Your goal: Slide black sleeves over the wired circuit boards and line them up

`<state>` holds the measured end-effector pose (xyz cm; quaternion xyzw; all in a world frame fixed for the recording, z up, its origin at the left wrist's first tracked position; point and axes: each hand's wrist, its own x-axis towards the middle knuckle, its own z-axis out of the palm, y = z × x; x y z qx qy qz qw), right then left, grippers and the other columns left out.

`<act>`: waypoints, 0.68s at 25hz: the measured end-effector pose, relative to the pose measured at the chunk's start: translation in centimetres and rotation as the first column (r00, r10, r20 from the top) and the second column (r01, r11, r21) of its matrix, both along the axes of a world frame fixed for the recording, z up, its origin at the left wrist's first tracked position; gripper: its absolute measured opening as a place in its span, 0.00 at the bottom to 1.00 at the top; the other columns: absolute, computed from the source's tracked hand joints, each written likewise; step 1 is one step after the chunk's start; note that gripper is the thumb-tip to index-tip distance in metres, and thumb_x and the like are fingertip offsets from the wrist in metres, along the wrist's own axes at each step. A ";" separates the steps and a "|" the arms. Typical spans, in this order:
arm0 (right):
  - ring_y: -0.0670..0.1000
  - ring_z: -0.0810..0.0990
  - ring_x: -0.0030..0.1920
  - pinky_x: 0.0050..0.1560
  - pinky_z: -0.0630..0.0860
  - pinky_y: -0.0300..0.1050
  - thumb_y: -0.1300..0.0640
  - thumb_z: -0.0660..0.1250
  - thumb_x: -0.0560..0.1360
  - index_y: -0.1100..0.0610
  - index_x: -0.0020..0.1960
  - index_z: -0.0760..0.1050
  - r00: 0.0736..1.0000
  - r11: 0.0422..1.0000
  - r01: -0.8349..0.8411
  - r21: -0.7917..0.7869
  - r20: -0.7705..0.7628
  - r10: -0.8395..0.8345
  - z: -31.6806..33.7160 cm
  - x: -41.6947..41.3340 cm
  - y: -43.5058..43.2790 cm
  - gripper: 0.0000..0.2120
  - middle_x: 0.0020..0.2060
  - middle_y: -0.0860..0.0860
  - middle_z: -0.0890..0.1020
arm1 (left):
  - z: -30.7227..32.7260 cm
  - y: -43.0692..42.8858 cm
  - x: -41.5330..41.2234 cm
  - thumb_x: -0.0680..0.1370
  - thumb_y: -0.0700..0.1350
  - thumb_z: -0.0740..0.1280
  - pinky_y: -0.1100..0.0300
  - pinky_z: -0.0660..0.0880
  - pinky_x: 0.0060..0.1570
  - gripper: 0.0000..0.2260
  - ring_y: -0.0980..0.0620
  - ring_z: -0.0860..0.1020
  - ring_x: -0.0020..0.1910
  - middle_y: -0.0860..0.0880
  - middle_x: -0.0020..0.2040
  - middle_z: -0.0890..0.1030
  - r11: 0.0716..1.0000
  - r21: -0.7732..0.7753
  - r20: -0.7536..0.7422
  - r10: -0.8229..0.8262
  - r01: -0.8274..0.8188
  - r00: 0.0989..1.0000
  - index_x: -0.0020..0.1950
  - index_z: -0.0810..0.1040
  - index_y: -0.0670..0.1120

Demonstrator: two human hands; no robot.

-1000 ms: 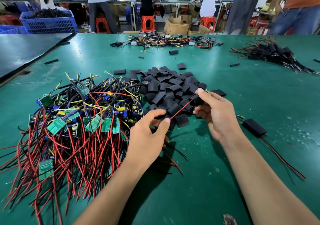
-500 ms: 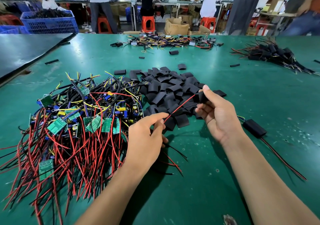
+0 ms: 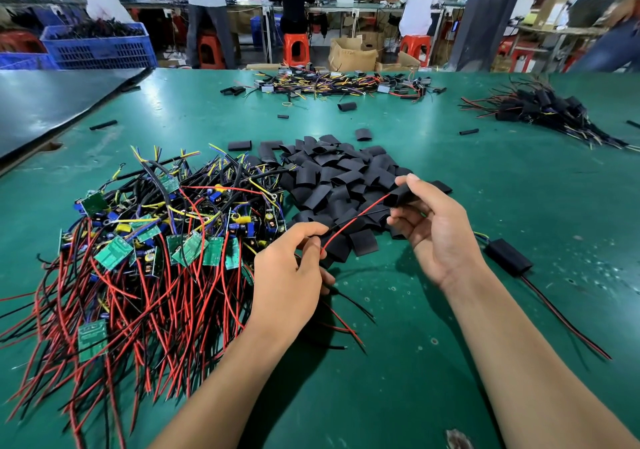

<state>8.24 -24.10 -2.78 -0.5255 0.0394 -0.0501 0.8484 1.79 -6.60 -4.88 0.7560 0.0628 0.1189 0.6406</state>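
Note:
My right hand grips a black sleeve above the heap of loose black sleeves. A red wire and a thin black wire run from the sleeve's open end down to my left hand, which pinches them between thumb and fingers. The board on those wires is hidden behind my left hand or inside the sleeve. A big tangle of green circuit boards with red and black wires lies to the left. One sleeved board with red and black leads lies on the table to the right.
The green table carries another wire pile at the far middle and a pile of sleeved boards at the far right. A dark panel lies at the far left. People work at benches behind.
My right hand has lifted the sleeve up and to the right, drawing the red and black wires taut. My left hand has stayed at the wires, pinching them.

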 end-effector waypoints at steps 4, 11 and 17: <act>0.48 0.80 0.30 0.34 0.80 0.40 0.59 0.67 0.79 0.57 0.45 0.85 1.000 1.000 -0.001 -0.017 -0.003 0.001 0.0 -0.1 -0.1 0.09 0.35 0.52 0.83 | 0.0 0.1 0.0 0.82 0.37 0.61 0.53 0.81 0.30 0.11 0.47 0.82 0.28 0.46 0.40 0.79 1.000 0.009 -0.002 -0.008 0.008 1.000 0.50 0.80 0.50; 0.49 0.80 0.31 0.35 0.80 0.41 0.59 0.66 0.80 0.58 0.49 0.84 0.999 1.000 -0.026 -0.017 0.026 0.026 -0.1 0.0 0.0 0.08 0.36 0.52 0.83 | 0.1 0.1 0.0 0.82 0.37 0.61 0.55 0.81 0.29 0.10 0.49 0.82 0.28 0.45 0.41 0.79 1.000 0.001 0.000 0.007 -0.007 1.000 0.52 0.80 0.48; 0.51 0.81 0.32 0.38 0.80 0.41 0.58 0.73 0.75 0.54 0.47 0.84 0.988 0.993 -0.006 -0.116 0.150 0.023 -0.7 0.1 0.4 0.02 0.38 0.54 0.84 | 0.1 0.1 0.0 0.82 0.37 0.62 0.55 0.81 0.29 0.10 0.48 0.82 0.28 0.47 0.40 0.80 1.000 -0.002 0.008 0.017 -0.017 1.000 0.51 0.81 0.49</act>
